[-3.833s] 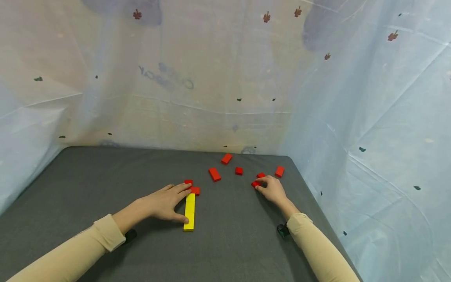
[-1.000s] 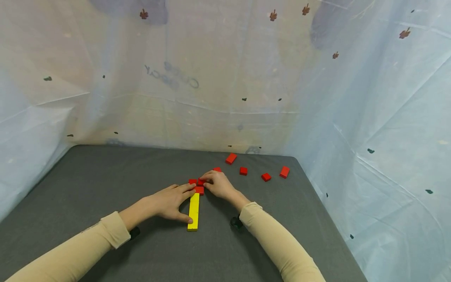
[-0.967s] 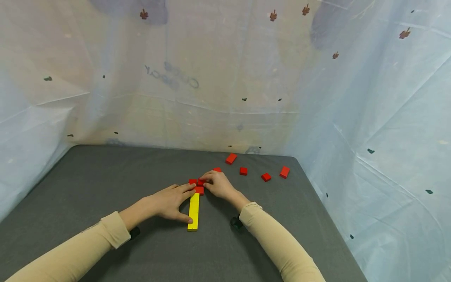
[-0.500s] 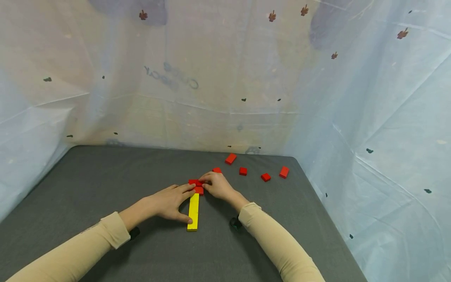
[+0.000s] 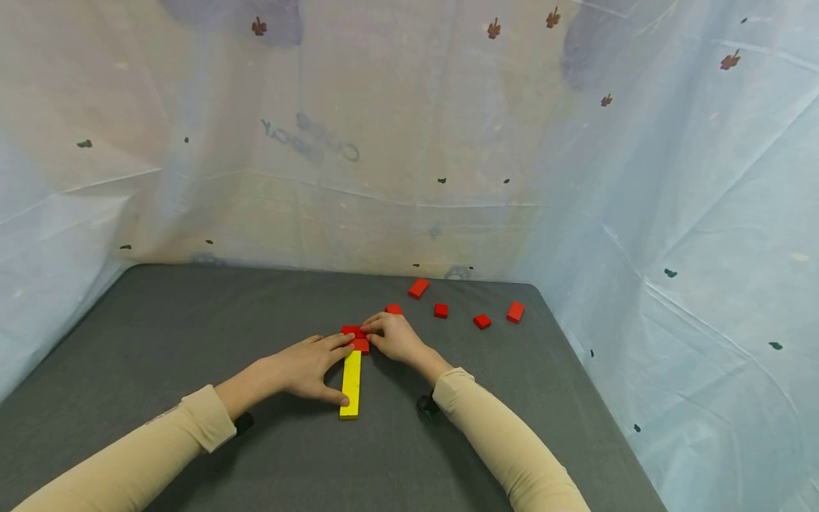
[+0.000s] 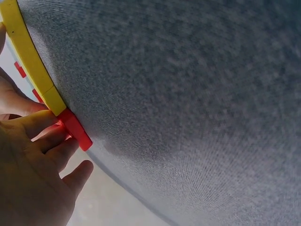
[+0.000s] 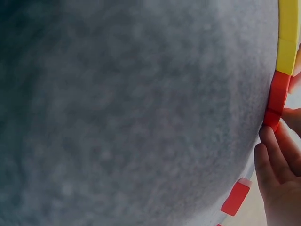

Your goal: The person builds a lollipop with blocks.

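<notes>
Red block [image 5: 361, 332], pinched in the grip of the right hand [image 5: 398, 337], touches other red pieces [image 5: 361, 346] at the far end of a yellow strip [image 5: 351, 377] on a gray tabletop [image 5: 384, 462]; the left hand [image 5: 306, 368], fingers spread, touches pieces and strip.

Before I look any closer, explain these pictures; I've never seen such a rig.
No machine here, just a person's left hand and right hand. The wide picture looks forward and down from the head; the other two look from the left and right wrists. On the gray table lie a yellow strip, red blocks at its far end, and five loose blocks to the right, one partly hidden. The left hand's thumb touches the strip, its fingertips the red blocks. The right hand pinches one red block there.
</notes>
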A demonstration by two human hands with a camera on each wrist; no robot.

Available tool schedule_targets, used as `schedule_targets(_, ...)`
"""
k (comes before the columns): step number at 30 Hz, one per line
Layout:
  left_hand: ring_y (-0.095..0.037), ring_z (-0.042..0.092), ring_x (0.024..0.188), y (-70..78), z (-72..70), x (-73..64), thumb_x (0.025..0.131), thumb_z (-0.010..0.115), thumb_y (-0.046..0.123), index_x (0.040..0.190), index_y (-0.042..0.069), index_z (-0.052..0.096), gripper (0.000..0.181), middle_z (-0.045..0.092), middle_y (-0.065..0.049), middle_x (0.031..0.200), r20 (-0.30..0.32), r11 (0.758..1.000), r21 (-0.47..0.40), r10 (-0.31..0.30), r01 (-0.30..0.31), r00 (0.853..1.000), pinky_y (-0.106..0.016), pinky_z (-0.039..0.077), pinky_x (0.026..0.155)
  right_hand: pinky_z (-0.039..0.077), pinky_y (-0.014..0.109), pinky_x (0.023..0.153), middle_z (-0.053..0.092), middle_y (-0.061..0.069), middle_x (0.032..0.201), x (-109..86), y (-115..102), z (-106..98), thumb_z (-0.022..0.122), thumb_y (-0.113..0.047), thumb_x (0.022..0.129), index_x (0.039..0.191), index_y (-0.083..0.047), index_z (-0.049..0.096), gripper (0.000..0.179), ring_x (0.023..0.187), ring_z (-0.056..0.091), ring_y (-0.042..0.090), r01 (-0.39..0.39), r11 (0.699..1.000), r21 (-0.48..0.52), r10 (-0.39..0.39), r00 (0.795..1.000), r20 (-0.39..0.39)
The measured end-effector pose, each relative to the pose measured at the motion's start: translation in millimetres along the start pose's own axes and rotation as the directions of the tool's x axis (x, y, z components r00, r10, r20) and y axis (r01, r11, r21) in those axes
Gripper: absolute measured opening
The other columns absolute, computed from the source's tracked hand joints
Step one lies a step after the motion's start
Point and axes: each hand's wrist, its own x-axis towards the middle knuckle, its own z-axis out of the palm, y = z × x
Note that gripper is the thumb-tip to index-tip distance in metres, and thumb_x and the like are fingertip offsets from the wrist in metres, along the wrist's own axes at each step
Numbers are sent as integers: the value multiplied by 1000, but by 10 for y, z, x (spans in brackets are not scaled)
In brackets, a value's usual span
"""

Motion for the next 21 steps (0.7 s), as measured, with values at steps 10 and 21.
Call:
schedule_targets(10,-37,40,148,7,-1,7,83,70,76,158,6,43,107,31,-13,168,-3,1000,5,4,-4,1000,-59,33,119,54,37,102,70,9,129,-27,10,-9,66,-10,103,127,-6,75,26,118,65,25,3,1000,12,-3,1000,16)
schedule_targets(21,-38,38,149,5,17,12,81,72,76,160,6,41,110,29,-15,169,-6,1000,-17,-19,19,1000,-61,30,120,51,40,107,67,8,136,-55,29,-4,66,-11,103,128,-9,75,27,126,62,26,-11,1000,14,11,1000,19)
